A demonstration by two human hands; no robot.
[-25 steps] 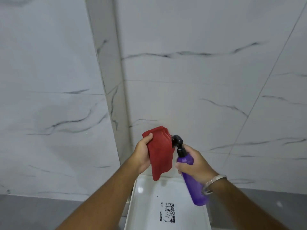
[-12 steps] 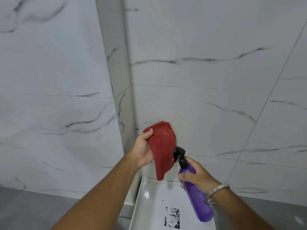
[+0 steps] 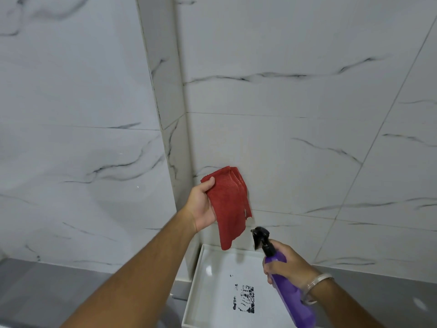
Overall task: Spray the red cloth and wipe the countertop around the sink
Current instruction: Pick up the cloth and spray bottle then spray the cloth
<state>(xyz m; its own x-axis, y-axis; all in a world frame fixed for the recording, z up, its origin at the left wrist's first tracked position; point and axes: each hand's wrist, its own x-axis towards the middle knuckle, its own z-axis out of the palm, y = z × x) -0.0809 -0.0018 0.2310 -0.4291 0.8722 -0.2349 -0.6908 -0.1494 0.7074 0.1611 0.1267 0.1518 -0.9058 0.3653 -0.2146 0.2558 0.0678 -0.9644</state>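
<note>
marble wall (image 3: 283,114) behind, purple spray bottle (image 3: 287,292) now lower than red cloth (image 3: 228,207)

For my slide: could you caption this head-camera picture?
Left hand holds up a folded red cloth; right hand grips a purple spray bottle above a white sink.

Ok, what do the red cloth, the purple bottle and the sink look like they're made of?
Red cloth: soft fabric, likely microfibre; nubbly matte weave, hangs limp from the left hand.
Purple bottle: probably plastic, smooth, black sprayer.
Sink: glossy white, likely ceramic; shows bright reflections.
</note>
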